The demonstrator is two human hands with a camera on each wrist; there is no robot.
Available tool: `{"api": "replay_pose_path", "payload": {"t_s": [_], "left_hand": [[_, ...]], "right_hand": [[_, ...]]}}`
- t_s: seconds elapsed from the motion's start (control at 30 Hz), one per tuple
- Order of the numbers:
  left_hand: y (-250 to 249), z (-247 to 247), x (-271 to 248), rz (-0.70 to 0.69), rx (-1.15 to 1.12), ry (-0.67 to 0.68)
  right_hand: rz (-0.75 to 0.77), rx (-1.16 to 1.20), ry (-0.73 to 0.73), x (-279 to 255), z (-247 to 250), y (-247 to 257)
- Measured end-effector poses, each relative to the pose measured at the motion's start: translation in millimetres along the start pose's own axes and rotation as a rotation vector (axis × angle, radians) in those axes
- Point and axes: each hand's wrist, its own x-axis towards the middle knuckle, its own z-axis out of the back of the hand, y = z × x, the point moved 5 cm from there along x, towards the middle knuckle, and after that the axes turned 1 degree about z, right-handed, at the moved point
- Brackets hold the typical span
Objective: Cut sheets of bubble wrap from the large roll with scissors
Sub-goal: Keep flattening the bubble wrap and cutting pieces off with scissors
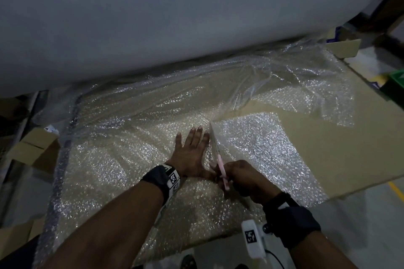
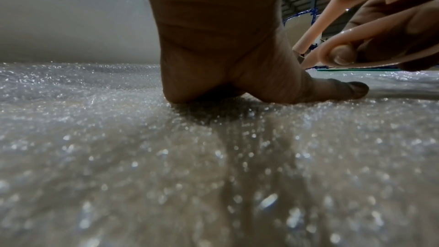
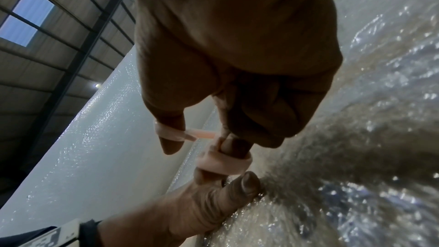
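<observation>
A huge white bubble wrap roll (image 1: 175, 17) lies across the top of the head view. Its unrolled bubble wrap sheet (image 1: 113, 159) spreads over brown cardboard (image 1: 328, 148) on the floor. My left hand (image 1: 192, 150) presses flat on the sheet, fingers straight, just left of the cut line. My right hand (image 1: 244, 179) grips pink-handled scissors (image 1: 218, 157), whose blades point away from me into the sheet. In the right wrist view my thumb and fingers sit in the pink scissors' handle loops (image 3: 223, 162). The left wrist view shows my left hand (image 2: 237, 63) on the sheet and the scissors' handles (image 2: 332, 44) beside it.
Cardboard boxes (image 1: 32, 148) sit at the left edge. More boxes (image 1: 343, 46) and a green crate (image 1: 395, 85) stand at the right. A yellow floor line (image 1: 395, 190) runs at the lower right. A cut piece of wrap (image 1: 273, 155) lies right of the scissors.
</observation>
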Motion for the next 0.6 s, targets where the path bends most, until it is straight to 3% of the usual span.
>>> {"api": "replay_pose_path", "payload": {"t_s": [0.6], "left_hand": [[0.1,-1.1,1.5,-0.003,-0.015,-0.014]], "right_hand": [[0.016,0.04,-0.048,22.9,-1.8,14.3]]}}
